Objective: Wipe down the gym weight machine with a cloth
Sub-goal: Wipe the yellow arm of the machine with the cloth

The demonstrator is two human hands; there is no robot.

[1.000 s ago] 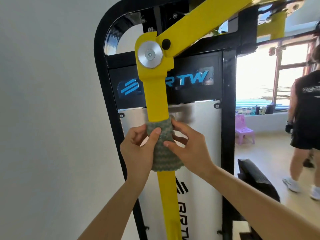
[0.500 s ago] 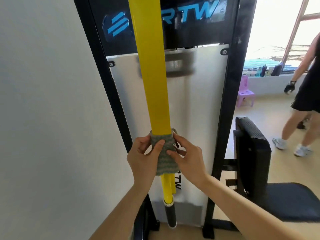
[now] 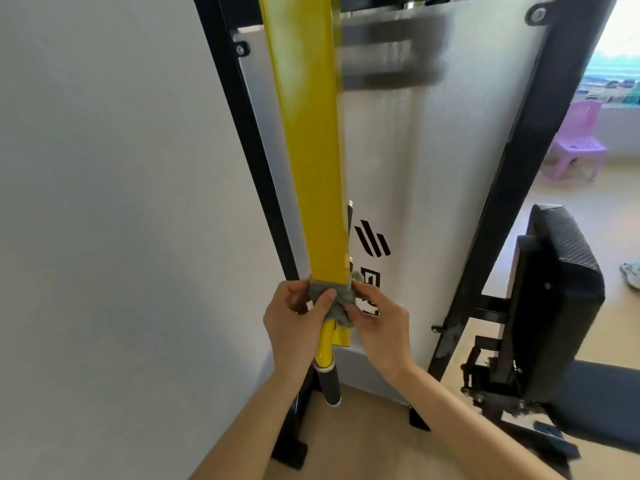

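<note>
A long yellow lever arm [image 3: 304, 150] hangs down in front of the weight machine's silver shroud panel [image 3: 433, 202] and black frame [image 3: 512, 188]. A grey-green cloth [image 3: 334, 301] is wrapped around the arm near its lower end. My left hand [image 3: 298, 317] pinches the cloth from the left, thumb on its front. My right hand [image 3: 377, 317] presses it from the right. Below the cloth the arm narrows to a yellow tube ending in a black grip [image 3: 329, 384].
A white wall [image 3: 121, 220] stands close on the left. The black padded seat back [image 3: 557, 299] and seat are at the right. A purple plastic chair [image 3: 576, 143] stands on the tan floor beyond, with a shoe [image 3: 631, 270] at the right edge.
Both hands slid the cloth down the yellow arm, from just below the pivot to near its lower end. My view tilted down; the other person has dropped out of sight.
</note>
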